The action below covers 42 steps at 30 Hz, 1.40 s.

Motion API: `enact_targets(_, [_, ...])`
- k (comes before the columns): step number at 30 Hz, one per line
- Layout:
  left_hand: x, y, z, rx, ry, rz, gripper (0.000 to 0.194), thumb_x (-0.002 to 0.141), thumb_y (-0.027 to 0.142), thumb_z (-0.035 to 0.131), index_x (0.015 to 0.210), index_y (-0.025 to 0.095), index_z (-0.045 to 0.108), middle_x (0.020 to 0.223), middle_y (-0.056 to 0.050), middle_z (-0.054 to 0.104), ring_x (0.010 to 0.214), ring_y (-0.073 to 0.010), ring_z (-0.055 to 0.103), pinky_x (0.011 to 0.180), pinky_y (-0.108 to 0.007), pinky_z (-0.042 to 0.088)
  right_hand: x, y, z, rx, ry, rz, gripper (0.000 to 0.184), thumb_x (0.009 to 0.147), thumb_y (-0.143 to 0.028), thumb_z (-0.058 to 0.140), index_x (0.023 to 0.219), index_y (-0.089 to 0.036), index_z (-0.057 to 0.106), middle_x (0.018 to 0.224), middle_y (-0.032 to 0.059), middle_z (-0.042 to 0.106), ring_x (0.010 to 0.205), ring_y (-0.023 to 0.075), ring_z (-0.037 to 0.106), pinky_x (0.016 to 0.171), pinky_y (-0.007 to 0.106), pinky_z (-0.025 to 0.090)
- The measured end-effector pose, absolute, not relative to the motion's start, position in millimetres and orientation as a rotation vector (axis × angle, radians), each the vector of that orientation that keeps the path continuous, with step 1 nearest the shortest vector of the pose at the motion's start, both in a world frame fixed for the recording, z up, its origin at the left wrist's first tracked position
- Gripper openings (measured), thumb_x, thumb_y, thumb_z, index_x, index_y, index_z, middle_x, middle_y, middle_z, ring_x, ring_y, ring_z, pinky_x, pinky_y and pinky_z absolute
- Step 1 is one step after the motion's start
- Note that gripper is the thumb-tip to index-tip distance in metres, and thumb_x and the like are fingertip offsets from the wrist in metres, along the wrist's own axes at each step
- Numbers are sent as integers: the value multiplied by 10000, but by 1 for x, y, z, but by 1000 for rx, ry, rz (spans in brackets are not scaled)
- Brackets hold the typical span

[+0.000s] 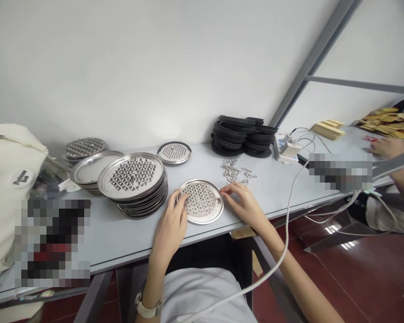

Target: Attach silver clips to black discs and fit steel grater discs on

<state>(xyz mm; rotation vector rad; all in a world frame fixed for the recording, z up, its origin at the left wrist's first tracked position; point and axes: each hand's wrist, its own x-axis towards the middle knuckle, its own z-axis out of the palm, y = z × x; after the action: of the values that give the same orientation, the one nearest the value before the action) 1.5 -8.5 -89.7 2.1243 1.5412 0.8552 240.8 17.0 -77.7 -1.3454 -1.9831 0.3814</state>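
Note:
A round metal grater (199,201) with raised teeth lies on the grey table in front of me. My left hand (172,224) grips its left rim, the thumb over the top and the fingers along the edge. At the opposite rim, my right hand (244,204) has thumb and fingertips closed on the upper right edge; whether a small part is also between them cannot be seen. Just behind the right hand is a loose pile of metal wire hooks (234,170). To the left rises a tall stack of similar round graters (134,179).
Behind stand black round rings (234,134) in stacks and a grater with black edging (174,153). More metal discs (96,168) and a cream bag (11,179) are left. A power strip (287,150), a white cable (288,220) and another person's hand (385,147) are right.

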Motion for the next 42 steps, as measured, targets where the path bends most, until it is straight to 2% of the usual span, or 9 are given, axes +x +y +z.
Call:
enact_targets(7, [0,-9,-89,2136,1527,821,430,923,132,357,1278,290,541,1501,-36,306,1349,-225,398,1104,-407,388,237,19,-84,-1313,-1921,513,130,928,-218,501,928,-201,630,876,51,567,829,194,575,777,338,469])
enact_targets(11, [0,-10,-88,2153,1505,847,451,908,109,376,1282,287,556,1491,-52,320,1327,-240,427,1079,-405,415,238,19,-86,-1307,-1922,520,138,934,-234,492,933,-199,626,866,48,552,803,187,572,768,339,477])
enact_targets(17, [1,-10,-85,2156,1493,849,394,897,98,383,1183,265,597,1453,-63,356,1300,-243,451,1042,-409,445,237,19,-87,-1305,-1931,500,136,939,-235,477,933,-204,609,867,49,548,798,192,569,765,353,490])
enact_targets(23, [-1,-9,-85,2122,1458,897,385,903,87,368,1145,263,610,1424,-57,380,1301,-224,442,1058,-390,423,229,19,-76,-1311,-1979,327,116,921,-187,483,969,-214,584,972,84,543,961,240,545,874,412,465])
enact_targets(33, [-3,-8,-83,2121,1409,918,344,904,83,372,1074,256,617,1359,-50,450,1273,-202,462,1058,-367,407,197,40,-88,-1178,-2134,305,224,944,-124,397,1112,-190,531,1066,109,592,1013,241,530,912,409,432])
enact_targets(38, [-3,-6,-88,2170,1394,923,365,919,86,341,1138,254,579,1399,-41,445,1340,-196,397,1093,-367,372,199,39,-92,-1188,-2121,334,240,932,-101,403,1102,-200,542,1036,86,628,988,232,550,916,409,415])
enact_targets(42, [2,-5,-88,2285,1419,1008,375,947,106,307,1235,231,512,1346,-63,510,1351,-197,380,1125,-403,319,200,39,-91,-1192,-2126,344,243,925,-98,412,1093,-203,554,1003,76,643,959,228,547,901,404,414])
